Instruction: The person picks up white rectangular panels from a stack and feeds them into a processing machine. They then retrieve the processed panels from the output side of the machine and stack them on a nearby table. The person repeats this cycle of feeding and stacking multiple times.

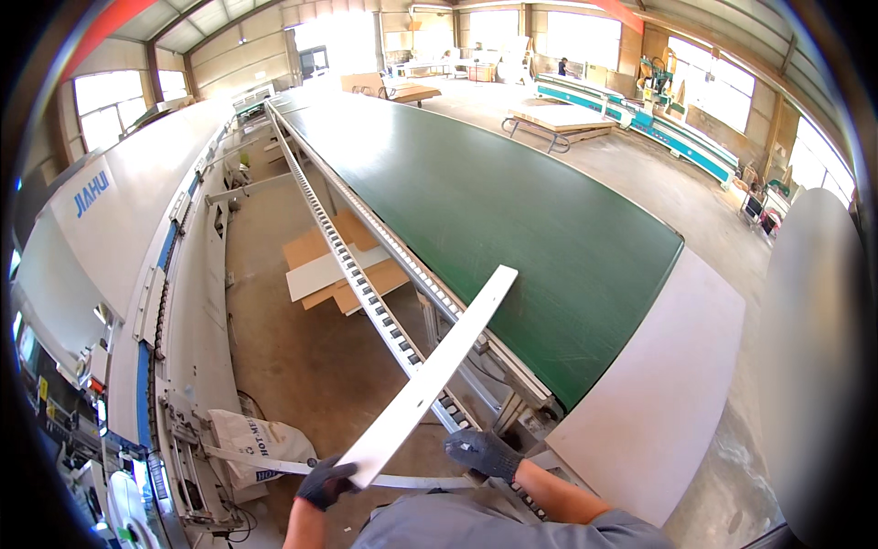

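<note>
A long, narrow white board (pixel 434 380) slants from lower left to upper right, with small dark holes along it. My left hand (pixel 326 483), in a dark glove, is closed on its near end. The board's middle crosses a roller rail (pixel 375 306), and its far end lies over the edge of a green conveyor belt (pixel 512 220). Just right of the board, my right hand (pixel 483 455), also gloved, is above the near end of the rail. Its fingers look loosely extended, with nothing visible in them; their undersides are hidden.
A long white machine (pixel 197 320) runs along the left, with a white sack (pixel 261 444) at its near end. Loose panels (pixel 325 274) lie on the floor beyond the rail. A pale sheet (pixel 654 393) borders the belt's near end. Farther right are a low panel stack (pixel 562 117) and a teal machine (pixel 677 142).
</note>
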The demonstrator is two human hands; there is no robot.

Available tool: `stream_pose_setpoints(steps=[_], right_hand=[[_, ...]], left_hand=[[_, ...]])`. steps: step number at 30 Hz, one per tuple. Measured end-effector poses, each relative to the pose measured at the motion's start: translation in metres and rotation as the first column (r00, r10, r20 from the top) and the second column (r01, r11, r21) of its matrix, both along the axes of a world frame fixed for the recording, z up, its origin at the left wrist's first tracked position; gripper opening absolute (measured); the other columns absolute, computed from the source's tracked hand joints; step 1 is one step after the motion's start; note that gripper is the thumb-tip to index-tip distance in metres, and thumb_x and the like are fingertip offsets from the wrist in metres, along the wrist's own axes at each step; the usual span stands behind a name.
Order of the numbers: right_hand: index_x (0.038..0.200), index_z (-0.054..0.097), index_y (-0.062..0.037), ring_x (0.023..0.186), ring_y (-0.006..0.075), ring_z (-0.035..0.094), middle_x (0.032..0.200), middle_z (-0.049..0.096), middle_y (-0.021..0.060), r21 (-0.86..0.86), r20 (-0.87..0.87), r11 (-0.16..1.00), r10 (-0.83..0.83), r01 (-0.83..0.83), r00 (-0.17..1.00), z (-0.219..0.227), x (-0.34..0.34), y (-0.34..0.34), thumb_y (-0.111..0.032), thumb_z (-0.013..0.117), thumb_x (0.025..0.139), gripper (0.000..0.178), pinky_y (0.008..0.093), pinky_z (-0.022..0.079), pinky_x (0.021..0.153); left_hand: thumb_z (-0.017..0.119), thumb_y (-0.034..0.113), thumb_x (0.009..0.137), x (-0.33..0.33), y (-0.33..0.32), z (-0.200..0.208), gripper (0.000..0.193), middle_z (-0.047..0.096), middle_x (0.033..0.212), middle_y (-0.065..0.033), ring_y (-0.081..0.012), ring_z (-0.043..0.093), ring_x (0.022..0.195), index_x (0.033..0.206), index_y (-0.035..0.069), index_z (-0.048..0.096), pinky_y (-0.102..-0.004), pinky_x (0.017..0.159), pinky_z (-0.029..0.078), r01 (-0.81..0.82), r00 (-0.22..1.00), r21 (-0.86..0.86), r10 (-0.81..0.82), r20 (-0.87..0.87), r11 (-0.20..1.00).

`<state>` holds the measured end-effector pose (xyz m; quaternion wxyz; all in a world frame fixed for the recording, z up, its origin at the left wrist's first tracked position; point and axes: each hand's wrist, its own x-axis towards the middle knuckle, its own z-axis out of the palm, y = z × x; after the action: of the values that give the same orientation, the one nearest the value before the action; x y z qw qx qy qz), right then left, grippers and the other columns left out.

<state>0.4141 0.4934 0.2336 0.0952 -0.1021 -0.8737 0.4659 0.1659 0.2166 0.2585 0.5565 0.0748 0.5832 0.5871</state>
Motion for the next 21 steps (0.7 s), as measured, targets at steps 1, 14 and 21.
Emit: stream_pose_setpoints(steps=[1,14,21], right_hand=[[0.116,0.062,-0.0065,0.105,0.0334,0.061,0.119,0.062,0.0159,-0.083,0.158,0.993,-0.073,0.087,0.985,0.013,-0.007,-0.003,-0.03,0.059,0.09,0.035,0.0417,0.051,0.087],[0.15,0.022,-0.0136,0.093,0.0387,0.067,0.144,0.039,0.0219,0.564,0.461,0.686,0.201,-0.46,0.864,0.053,-0.149,-0.043,-0.042,0.072,0.076,0.094,0.0492,0.054,0.078],[0.145,0.034,-0.0136,0.092,0.0384,0.066,0.118,0.057,0.018,0.62,0.518,0.464,0.363,-0.632,0.774,0.025,-0.224,-0.118,-0.037,0.073,0.07,0.088,0.0486,0.054,0.075]], left_hand=[[0.069,0.018,0.08,-0.009,-0.029,0.0,0.048,0.065,0.102,-0.012,-0.0223,0.065,0.086,0.119,-0.006,0.058,-0.035,0.071,0.055,-0.097,0.995,0.002,0.097,-0.022,0.995],[0.064,0.014,0.08,-0.042,-0.322,-0.008,0.029,0.067,0.099,-0.0057,-0.0195,0.066,0.09,0.109,0.009,0.064,-0.0336,0.076,0.055,-0.901,0.33,0.256,0.936,-0.124,0.351],[0.064,0.017,0.084,-0.066,-0.391,-0.076,0.038,0.063,0.108,-0.0054,-0.0217,0.06,0.099,0.12,0.008,0.059,-0.0385,0.083,0.052,-0.964,-0.05,0.262,0.999,0.007,-0.05]])
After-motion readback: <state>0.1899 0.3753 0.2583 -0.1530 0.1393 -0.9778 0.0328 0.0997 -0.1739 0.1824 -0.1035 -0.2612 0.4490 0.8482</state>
